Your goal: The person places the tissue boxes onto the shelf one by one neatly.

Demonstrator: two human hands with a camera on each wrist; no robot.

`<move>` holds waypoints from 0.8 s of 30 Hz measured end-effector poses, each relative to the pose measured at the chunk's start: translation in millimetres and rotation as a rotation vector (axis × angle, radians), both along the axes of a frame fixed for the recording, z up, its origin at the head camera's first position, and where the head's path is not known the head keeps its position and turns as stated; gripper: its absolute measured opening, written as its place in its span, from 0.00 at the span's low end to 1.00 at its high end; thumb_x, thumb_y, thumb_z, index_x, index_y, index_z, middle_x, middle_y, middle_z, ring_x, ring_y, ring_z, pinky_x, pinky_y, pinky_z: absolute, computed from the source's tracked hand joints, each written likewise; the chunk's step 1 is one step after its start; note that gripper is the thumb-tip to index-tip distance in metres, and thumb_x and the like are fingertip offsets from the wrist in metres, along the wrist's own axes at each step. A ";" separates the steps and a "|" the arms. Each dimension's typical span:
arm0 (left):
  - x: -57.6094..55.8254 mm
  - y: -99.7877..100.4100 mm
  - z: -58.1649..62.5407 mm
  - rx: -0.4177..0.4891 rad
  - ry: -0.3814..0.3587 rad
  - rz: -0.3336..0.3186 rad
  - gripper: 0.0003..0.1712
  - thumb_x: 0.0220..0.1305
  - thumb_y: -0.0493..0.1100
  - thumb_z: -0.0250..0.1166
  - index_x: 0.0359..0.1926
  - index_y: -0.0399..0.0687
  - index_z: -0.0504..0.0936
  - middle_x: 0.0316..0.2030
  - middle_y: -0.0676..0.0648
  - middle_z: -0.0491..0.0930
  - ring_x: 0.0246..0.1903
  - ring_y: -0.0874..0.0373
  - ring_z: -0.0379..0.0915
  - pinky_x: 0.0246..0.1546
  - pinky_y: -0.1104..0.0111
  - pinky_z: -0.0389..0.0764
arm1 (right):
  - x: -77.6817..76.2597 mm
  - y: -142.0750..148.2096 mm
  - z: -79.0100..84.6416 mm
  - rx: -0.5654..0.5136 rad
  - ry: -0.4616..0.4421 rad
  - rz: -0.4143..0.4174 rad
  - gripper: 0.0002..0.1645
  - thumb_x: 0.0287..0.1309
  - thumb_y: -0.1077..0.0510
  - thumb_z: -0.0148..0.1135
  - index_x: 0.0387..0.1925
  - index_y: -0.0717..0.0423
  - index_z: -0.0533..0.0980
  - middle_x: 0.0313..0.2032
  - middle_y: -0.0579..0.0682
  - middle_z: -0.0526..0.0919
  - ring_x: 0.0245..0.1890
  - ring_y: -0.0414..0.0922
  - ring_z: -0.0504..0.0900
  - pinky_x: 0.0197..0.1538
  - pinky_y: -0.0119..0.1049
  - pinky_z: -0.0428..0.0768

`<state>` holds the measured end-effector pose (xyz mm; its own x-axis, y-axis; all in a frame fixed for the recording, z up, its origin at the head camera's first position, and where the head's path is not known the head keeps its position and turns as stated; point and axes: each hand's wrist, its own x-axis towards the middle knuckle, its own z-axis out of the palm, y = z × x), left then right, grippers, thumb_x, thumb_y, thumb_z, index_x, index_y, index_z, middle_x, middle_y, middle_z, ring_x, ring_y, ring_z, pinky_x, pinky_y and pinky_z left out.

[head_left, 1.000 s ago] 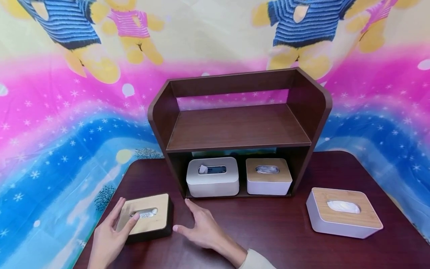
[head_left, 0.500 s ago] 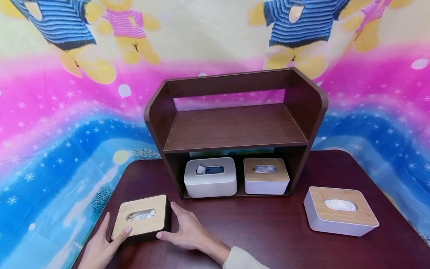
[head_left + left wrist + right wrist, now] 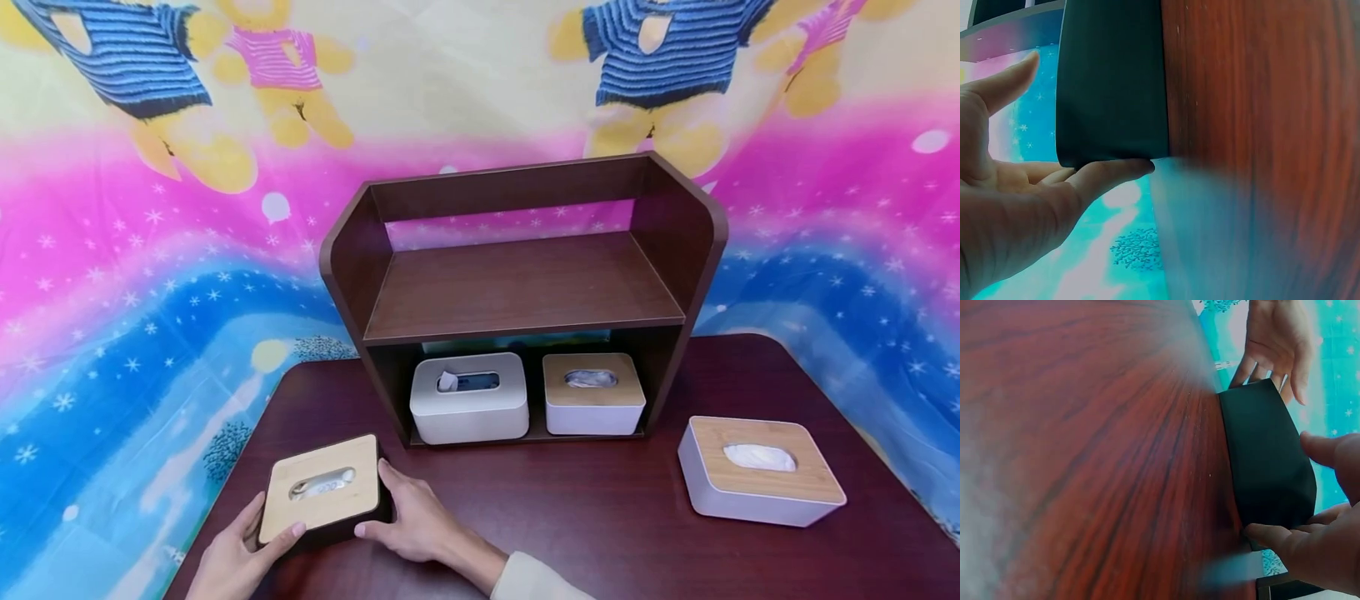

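Observation:
A tissue box with a pale wood top and a dark body is at the left of the table, between both hands. My left hand presses extended fingers against its left end. The thumb stands apart from the box in the left wrist view. At the near right corner, my right hand holds the box, thumb at the front and fingers along the right end. In the right wrist view that thumb meets the dark wall's edge. A plastic-wrapped pack shows through the lid slot.
A dark brown two-tier shelf stands at the back of the reddish table. Its lower tier holds a light grey tissue box and a white one with a wood lid. Another wood-lidded white box sits at the right.
Both hands have closed in on the dark tissue box; the right hand has come left to its end. Over the last half second the box has shifted slightly right.

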<state>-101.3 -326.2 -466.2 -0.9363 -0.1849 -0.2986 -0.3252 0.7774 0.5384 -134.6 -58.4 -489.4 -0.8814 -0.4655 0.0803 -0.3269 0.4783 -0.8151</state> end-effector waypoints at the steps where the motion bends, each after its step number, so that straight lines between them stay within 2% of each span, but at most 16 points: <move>1: 0.5 0.8 -0.2 0.024 -0.003 0.007 0.69 0.69 0.71 0.67 0.81 0.21 0.46 0.72 0.21 0.62 0.63 0.29 0.80 0.57 0.45 0.86 | 0.8 1.2 0.1 -0.003 0.007 -0.004 0.55 0.64 0.46 0.77 0.81 0.66 0.61 0.79 0.64 0.67 0.79 0.55 0.69 0.81 0.41 0.69; 6: 2.9 4.3 -1.8 0.148 0.004 0.028 0.69 0.65 0.64 0.76 0.82 0.23 0.47 0.74 0.23 0.61 0.65 0.30 0.77 0.50 0.57 0.91 | 5.9 7.6 0.3 -0.038 0.018 -0.033 0.53 0.65 0.51 0.77 0.80 0.68 0.61 0.78 0.64 0.68 0.78 0.56 0.70 0.80 0.43 0.70; 9: 4.0 7.3 -1.4 0.206 0.020 0.028 0.66 0.64 0.58 0.78 0.83 0.26 0.50 0.73 0.24 0.63 0.66 0.32 0.76 0.48 0.61 0.91 | 9.2 12.9 1.2 -0.070 0.030 -0.071 0.51 0.65 0.52 0.76 0.80 0.67 0.63 0.77 0.63 0.71 0.72 0.51 0.78 0.77 0.42 0.75; 12: 6.2 10.4 0.1 0.246 0.034 0.029 0.63 0.63 0.55 0.80 0.83 0.30 0.52 0.72 0.25 0.65 0.66 0.33 0.77 0.48 0.62 0.92 | 13.0 18.5 2.7 -0.095 0.043 -0.109 0.49 0.65 0.52 0.76 0.79 0.66 0.65 0.75 0.62 0.74 0.66 0.47 0.83 0.71 0.40 0.81; 14: 7.5 13.2 1.9 0.269 0.045 0.031 0.62 0.62 0.52 0.81 0.83 0.31 0.54 0.72 0.25 0.66 0.65 0.33 0.77 0.48 0.62 0.92 | 15.4 22.6 4.3 -0.114 0.046 -0.126 0.48 0.66 0.52 0.76 0.78 0.66 0.66 0.74 0.62 0.74 0.63 0.49 0.84 0.67 0.39 0.84; 19: 11.8 22.9 7.0 0.356 0.071 0.047 0.58 0.62 0.45 0.81 0.83 0.34 0.57 0.72 0.27 0.67 0.66 0.37 0.77 0.49 0.63 0.92 | 22.5 35.8 10.7 -0.152 0.039 -0.150 0.48 0.66 0.53 0.76 0.79 0.67 0.65 0.74 0.64 0.74 0.63 0.53 0.85 0.63 0.39 0.86; 24: 14.3 36.3 9.6 0.474 0.091 0.102 0.53 0.61 0.38 0.80 0.81 0.37 0.61 0.73 0.29 0.68 0.66 0.42 0.79 0.50 0.64 0.91 | 29.0 50.6 16.7 -0.185 0.040 -0.173 0.48 0.65 0.54 0.76 0.79 0.67 0.65 0.74 0.64 0.73 0.66 0.51 0.80 0.63 0.42 0.86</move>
